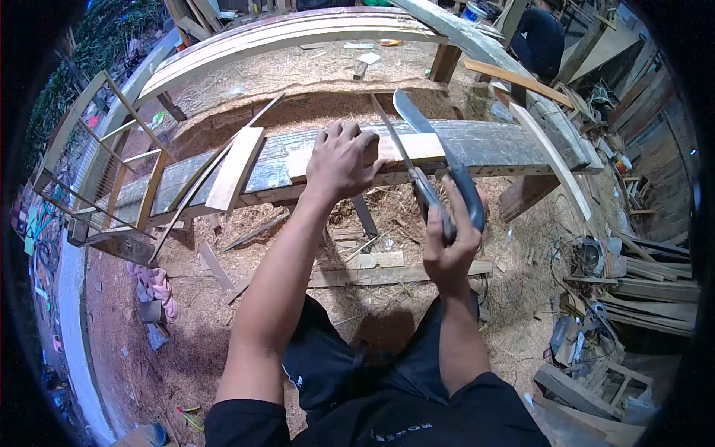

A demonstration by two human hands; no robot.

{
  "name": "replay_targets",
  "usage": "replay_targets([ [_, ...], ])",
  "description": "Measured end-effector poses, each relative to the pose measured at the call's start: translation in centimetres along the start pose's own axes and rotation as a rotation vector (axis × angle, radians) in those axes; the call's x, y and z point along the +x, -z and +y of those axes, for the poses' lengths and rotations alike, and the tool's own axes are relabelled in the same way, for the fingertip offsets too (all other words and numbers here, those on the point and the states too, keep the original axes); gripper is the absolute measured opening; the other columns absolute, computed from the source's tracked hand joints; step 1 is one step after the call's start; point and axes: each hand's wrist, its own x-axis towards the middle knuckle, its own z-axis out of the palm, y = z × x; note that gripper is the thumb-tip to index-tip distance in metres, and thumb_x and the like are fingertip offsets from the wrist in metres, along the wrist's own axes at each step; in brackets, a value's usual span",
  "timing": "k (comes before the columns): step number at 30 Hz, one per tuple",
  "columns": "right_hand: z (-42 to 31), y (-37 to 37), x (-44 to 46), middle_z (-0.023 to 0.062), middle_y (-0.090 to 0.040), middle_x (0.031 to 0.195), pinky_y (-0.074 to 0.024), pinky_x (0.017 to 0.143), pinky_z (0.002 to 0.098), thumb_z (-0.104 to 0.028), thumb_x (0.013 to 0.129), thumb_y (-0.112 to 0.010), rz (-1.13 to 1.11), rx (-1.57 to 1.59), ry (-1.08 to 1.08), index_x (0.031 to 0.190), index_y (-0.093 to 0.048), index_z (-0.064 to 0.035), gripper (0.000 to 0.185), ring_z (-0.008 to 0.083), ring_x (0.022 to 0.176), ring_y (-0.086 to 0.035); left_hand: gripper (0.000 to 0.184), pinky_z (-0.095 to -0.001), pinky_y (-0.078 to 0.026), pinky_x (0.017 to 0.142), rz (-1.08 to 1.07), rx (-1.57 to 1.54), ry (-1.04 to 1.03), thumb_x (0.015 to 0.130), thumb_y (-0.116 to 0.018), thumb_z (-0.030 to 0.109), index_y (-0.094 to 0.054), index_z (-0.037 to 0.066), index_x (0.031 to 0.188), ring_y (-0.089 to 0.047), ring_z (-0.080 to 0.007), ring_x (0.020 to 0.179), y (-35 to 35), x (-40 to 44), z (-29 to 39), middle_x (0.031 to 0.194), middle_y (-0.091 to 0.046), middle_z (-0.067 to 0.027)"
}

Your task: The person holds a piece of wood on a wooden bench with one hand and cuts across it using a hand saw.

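A pale board point(426, 146) lies along the weathered surface point(491, 141), a little right of its middle. The person's left hand point(339, 164) clasps it from above: the fingers bend over its far side, their tips hidden, while the thumb points toward the right end.

The right hand point(450, 249) has its fingers closed about the dark handle of a narrow blade point(386, 123), which slants across the board near that end. A broader, curved blade point(414, 113) with its own dark handle point(468, 195) runs just to the right — whether the same fingers also hold it, one cannot tell.

The board looks fairly light and stiff, dry enough to give a sure hold, though its corners could splinter. It is best held across its width, well left of the blades, with the palm bearing down. The narrow blade seems thin and likely to flex — its handle is the only safe grip.

A second pale plank point(235, 170) lies across the surface to the left, apart from the left hand.
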Motion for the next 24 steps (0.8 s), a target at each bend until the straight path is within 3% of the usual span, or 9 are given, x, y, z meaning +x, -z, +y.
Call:
replay_targets([
  [2,0.5,-0.8,-1.7,0.0163,-0.075,0.09,-0.0566,0.067,0.0299,-0.015,0.099,-0.059,0.151,0.088,0.035,0.135,-0.062,0.0059,0.041,0.0158,0.073,-0.072,0.051,-0.0443,-0.043,0.105,-0.021,0.019,-0.006,0.089,-0.071,0.046,-0.065,0.02,0.133,-0.054,-0.0286,0.119,0.0,0.0,0.0,0.123,-0.061,-0.009],
  [4,-0.5,-1.1,-2.9,0.0144,-0.075,0.086,-0.0558,0.065,0.0298,-0.015,0.099,-0.057,0.273,0.245,-0.082,0.13,-0.066,0.0059,0.039,0.0149,0.069,-0.071,0.052,-0.0445,-0.043,0.105,-0.023,0.028,-0.005,0.091,-0.07,0.048,-0.065,0.019,0.133,-0.054,-0.0289,0.12,-0.2,0.1,0.0,0.123,-0.061,-0.0092],
  [5,-0.5,-0.7,-3.5,0.0144,-0.075,0.086,-0.0558,0.065,0.0298,-0.015,0.099,-0.057,0.274,0.245,-0.082,0.13,-0.066,0.0059,0.039,0.0149,0.069,-0.071,0.052,-0.0445,-0.043,0.105,-0.009,0.035,-0.004,0.091,-0.069,0.049,-0.065,0.018,0.133,-0.054,-0.0289,0.121,-0.3,0.1,0.0,0.124,-0.061,-0.0091],
  [7,-0.2,-0.2,-4.6,0.0037,-0.065,0.079,-0.0441,0.057,0.0234,-0.018,0.102,-0.051,0.174,0.28,-0.251,0.132,-0.065,0.0055,0.041,0.0071,0.064,-0.053,0.053,-0.0445,-0.044,0.104,0.008,0.046,-0.011,0.092,-0.069,0.05,-0.065,0.016,0.133,-0.054,-0.0288,0.121,-0.4,-0.1,0.1,0.124,-0.061,-0.009],
  [11,0.1,0.5,-6.6,-0.0029,-0.052,0.068,-0.0369,0.053,0.0235,-0.021,0.101,-0.052,0.165,0.23,-0.169,0.132,-0.067,0.0016,0.041,0.0039,0.058,-0.044,0.055,-0.0444,-0.045,0.103,0.086,0.076,-0.076,0.093,-0.067,0.053,-0.065,0.012,0.13,-0.057,-0.0291,0.12,-1.3,-0.3,-0.2,0.124,-0.063,-0.0103],
  [13,0.4,1.2,-7.9,-0.0027,-0.052,0.068,-0.037,0.053,0.0236,-0.021,0.101,-0.052,0.16,0.242,-0.213,0.133,-0.066,0.0018,0.042,0.0042,0.058,-0.045,0.06,-0.0438,-0.046,0.1,0.192,0.069,-0.131,0.093,-0.065,0.056,-0.064,0.007,0.128,-0.06,-0.0285,0.119,-1.4,-0.6,-0.1,0.123,-0.065,-0.0117],
  [17,0.4,2.7,-10.5,-0.0022,-0.052,0.066,-0.0375,0.052,0.0238,-0.023,0.099,-0.053,0.17,0.265,-0.334,0.132,-0.065,0.0045,0.045,0.0056,0.056,-0.046,0.06,-0.0418,-0.043,0.1,0.382,0.029,-0.166,0.082,-0.082,0.041,-0.059,0.012,0.13,-0.059,-0.0288,0.118,-1.3,-2.0,0.9,0.125,-0.062,-0.0087],
  [24,1.2,3.7,-12.5,-0.0031,-0.052,0.062,-0.0383,0.053,0.0229,-0.027,0.099,-0.053,0.164,0.26,-0.314,0.133,-0.064,0.0064,0.049,0.006,0.054,-0.047,0.053,-0.0438,-0.037,0.1,0.547,-0.009,-0.156,0.08,-0.083,0.038,-0.059,0.015,0.121,-0.057,-0.0271,0.115,-2.6,-2.8,1.7,0.122,-0.061,-0.0056],
])
